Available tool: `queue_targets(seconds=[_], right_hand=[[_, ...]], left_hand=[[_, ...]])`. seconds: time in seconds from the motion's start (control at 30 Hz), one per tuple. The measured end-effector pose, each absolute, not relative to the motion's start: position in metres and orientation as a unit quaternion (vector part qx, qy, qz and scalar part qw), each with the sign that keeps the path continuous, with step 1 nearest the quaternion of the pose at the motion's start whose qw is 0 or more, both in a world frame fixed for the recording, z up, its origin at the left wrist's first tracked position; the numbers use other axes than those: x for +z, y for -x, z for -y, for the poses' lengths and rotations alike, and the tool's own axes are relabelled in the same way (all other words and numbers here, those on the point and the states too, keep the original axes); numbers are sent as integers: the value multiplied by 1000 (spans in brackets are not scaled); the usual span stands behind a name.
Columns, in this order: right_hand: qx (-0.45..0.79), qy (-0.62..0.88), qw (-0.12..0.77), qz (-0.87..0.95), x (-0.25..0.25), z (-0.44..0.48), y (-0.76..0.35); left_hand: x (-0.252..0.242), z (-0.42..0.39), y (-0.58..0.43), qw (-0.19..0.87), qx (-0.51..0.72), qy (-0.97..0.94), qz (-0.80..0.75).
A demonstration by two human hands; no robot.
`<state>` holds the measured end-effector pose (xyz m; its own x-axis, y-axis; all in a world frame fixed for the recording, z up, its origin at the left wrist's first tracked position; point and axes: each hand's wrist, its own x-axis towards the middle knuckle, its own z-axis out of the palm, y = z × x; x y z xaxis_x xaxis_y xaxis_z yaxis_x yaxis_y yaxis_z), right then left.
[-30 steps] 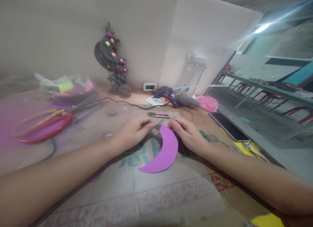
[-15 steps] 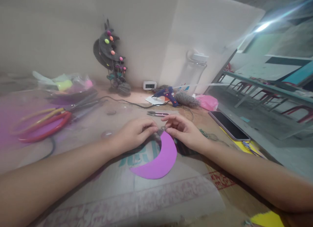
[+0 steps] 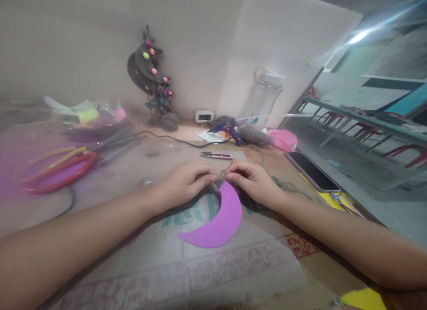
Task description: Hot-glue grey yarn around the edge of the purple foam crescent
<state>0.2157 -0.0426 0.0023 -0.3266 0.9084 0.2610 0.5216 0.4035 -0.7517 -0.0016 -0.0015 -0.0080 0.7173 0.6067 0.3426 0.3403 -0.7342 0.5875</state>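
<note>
A purple crescent moon cutout (image 3: pixel 228 216) hangs or lies below my hands, its upper tip between my fingertips and its lower tip pointing left. A small loop of grey yarn (image 3: pixel 223 173) shows at that upper tip. My left hand (image 3: pixel 188 183) pinches thumb and fingers together at the left of the tip, against a greyish bit of the yarn. On the other side my right hand (image 3: pixel 250 181) is closed too, with thumb and index finger pressed together at the yarn. The exact hold is partly hidden behind the fingers.
Just beyond my hands lie thread snips (image 3: pixel 216 155). Farther back are a blue glue gun (image 3: pixel 230 130), a grey yarn ball (image 3: pixel 255 136) and a small clock (image 3: pixel 204 116). Red-and-yellow-handled scissors (image 3: pixel 63 172) lie left; a phone (image 3: pixel 313 172) lies right. A decorated dark moon (image 3: pixel 148 70) stands at the wall.
My right hand's fingers have curled in and closed at the yarn beside the crescent's tip. The crescent has shifted slightly toward me. My left hand has barely moved.
</note>
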Motion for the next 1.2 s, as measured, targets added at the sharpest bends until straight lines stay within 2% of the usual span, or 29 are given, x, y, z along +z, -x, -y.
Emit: queue_targets(seconds=[1.2], right_hand=[[264,475,315,779,3,44,-214]], left_hand=[[-7,9,0,255,258,-902,-234]])
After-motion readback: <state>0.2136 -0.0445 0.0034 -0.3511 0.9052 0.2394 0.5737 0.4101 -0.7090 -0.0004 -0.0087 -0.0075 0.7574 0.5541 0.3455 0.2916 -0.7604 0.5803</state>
